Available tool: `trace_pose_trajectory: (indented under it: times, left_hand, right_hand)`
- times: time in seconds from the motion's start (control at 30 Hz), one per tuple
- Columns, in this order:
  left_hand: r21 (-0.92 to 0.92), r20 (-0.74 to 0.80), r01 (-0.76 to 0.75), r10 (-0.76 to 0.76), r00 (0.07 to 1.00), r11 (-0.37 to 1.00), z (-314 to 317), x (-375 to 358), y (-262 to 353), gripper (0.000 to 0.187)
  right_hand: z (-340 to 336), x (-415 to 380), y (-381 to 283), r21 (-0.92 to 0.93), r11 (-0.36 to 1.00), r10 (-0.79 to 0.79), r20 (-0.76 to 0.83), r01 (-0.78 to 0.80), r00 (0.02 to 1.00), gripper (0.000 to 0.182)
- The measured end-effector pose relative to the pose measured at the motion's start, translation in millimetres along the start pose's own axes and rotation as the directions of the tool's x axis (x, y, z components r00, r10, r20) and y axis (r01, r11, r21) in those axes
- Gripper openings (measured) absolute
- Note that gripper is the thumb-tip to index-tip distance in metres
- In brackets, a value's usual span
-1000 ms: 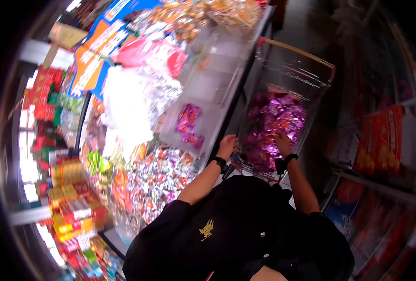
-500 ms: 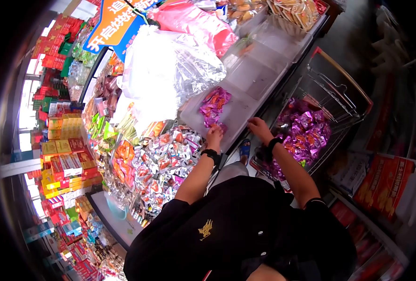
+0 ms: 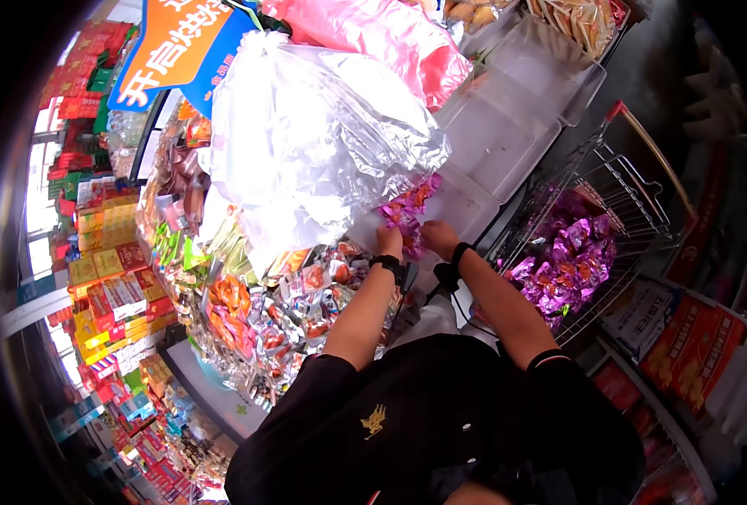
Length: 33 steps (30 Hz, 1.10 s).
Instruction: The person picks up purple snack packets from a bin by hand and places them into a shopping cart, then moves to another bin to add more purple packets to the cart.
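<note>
A shop, probably a supermarket snack aisle: clear bins (image 3: 508,143) of loose wrapped sweets (image 3: 306,295), wire shopping trolley (image 3: 617,194) heaped with purple packets (image 3: 571,269), orange promotional sign (image 3: 171,42) overhead, shelves of boxed goods (image 3: 112,286) alongside.

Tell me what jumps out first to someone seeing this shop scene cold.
The big crinkled clear plastic bag heaped over the snack bins in the upper middle catches the eye first. Just below it, the left hand and right hand meet over a small pile of purple-wrapped sweets in a clear bin. To the right, a wire shopping cart holds many more purple packets.
</note>
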<state>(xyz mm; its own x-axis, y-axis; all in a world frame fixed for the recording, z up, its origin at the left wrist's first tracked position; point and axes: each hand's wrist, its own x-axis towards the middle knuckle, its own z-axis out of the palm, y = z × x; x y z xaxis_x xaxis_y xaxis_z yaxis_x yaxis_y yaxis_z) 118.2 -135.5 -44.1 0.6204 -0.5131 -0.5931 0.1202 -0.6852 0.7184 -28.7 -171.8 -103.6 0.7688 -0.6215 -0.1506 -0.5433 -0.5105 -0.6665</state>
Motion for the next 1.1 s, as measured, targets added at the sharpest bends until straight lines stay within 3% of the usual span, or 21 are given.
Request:
trace_pose_trajectory:
  times: [0.07,0.1,0.17,0.27,0.37,0.43,0.47,0.5,0.53,0.6,0.67,0.7,0.8,0.9,0.97,1.07,1.1]
  left_hand:
    - [-0.001,-0.048,0.039,-0.039,0.998,0.999,10.7,16.0,-16.8,0.018]
    - [-0.018,-0.03,0.059,-0.06,0.998,0.998,13.6,20.1,-24.7,0.019]
    - [-0.05,-0.003,0.091,-0.091,0.996,0.995,13.0,28.9,-31.9,0.02]
    - [0.171,0.1,0.047,-0.065,0.993,0.984,3.7,16.1,-14.7,0.025]
    - [-0.042,0.089,0.139,-0.135,0.987,0.989,3.7,10.1,-19.2,0.036]
    - [0.107,0.057,0.091,-0.098,0.994,0.99,4.4,5.2,-21.3,0.043]
    - [0.185,0.045,0.066,-0.076,0.996,0.981,3.3,2.2,-22.3,0.046]
    - [0.215,0.182,-0.02,-0.02,0.983,0.976,-1.3,7.3,-38.4,0.048]
    - [0.232,0.324,-0.111,0.031,0.945,0.966,-5.5,20.0,-64.4,0.05]
    - [0.141,0.444,0.037,-0.097,0.891,0.989,-4.5,23.8,-73.5,0.051]
    - [-0.061,0.454,0.501,-0.423,0.784,0.863,3.2,15.6,-64.7,0.049]
    - [-0.267,0.577,0.541,-0.318,0.753,0.797,7.2,22.9,-83.5,0.041]
    - [-0.368,0.544,0.502,-0.257,0.799,0.783,4.0,36.3,-100.2,0.035]
    - [-0.45,0.487,0.462,-0.223,0.844,0.765,3.6,8.5,-67.9,0.029]
    - [-0.43,0.47,0.377,-0.153,0.87,0.82,10.9,-7.0,-54.6,0.025]
    - [-0.329,0.518,0.271,-0.067,0.853,0.905,31.8,-53.7,-21.3,0.022]
    - [-0.288,0.544,0.236,-0.045,0.838,0.928,39.5,-72.6,-14.6,0.022]
  right_hand:
    - [40.0,9.2,16.5,0.021,0.979,0.202,0.086,-0.204,0.976,0.02]
    - [37.0,8.5,11.8,0.282,0.908,0.29,0.107,-0.308,0.951,0.018]
    - [18.6,12.9,-4.6,0.671,0.613,0.394,0.199,-0.418,0.897,0.017]
    - [6.0,24.0,-17.2,0.887,0.174,0.401,0.334,-0.429,0.853,0.016]
    - [5.3,32.5,-16.8,0.768,0.378,0.503,0.298,-0.517,0.811,0.02]
    - [6.4,36.3,-13.4,0.588,0.596,0.513,0.246,-0.547,0.823,0.024]
    - [7.8,35.1,-13.4,0.563,0.635,0.528,0.183,-0.529,0.829,0.026]
    - [12.3,34.1,-11.0,0.533,0.673,0.541,0.12,-0.513,0.833,0.027]
    - [27.9,32.0,-0.4,0.58,0.663,0.571,0.016,-0.473,0.821,0.029]
    - [20.9,21.7,0.7,0.662,0.636,0.574,-0.061,-0.397,0.817,0.029]
    - [-6.7,10.5,-8.5,0.723,0.598,0.533,-0.036,-0.346,0.845,0.028]
    - [-12.0,5.9,-7.0,0.747,0.58,0.523,-0.035,-0.326,0.852,0.028]
    - [1.0,-5.5,17.6,0.778,0.564,0.498,-0.052,-0.278,0.866,0.026]
    - [-94.2,-53.7,-27.2,0.853,0.481,0.406,-0.014,-0.201,0.914,0.024]
    - [-123.0,-85.7,-37.4,0.954,0.268,0.437,0.005,-0.135,0.899,0.024]
    - [-138.0,-137.0,-30.4,0.976,0.208,0.502,-0.054,-0.059,0.863,0.025]
    - [-133.0,-155.2,-21.8,0.958,0.279,0.555,-0.107,-0.063,0.825,0.025]
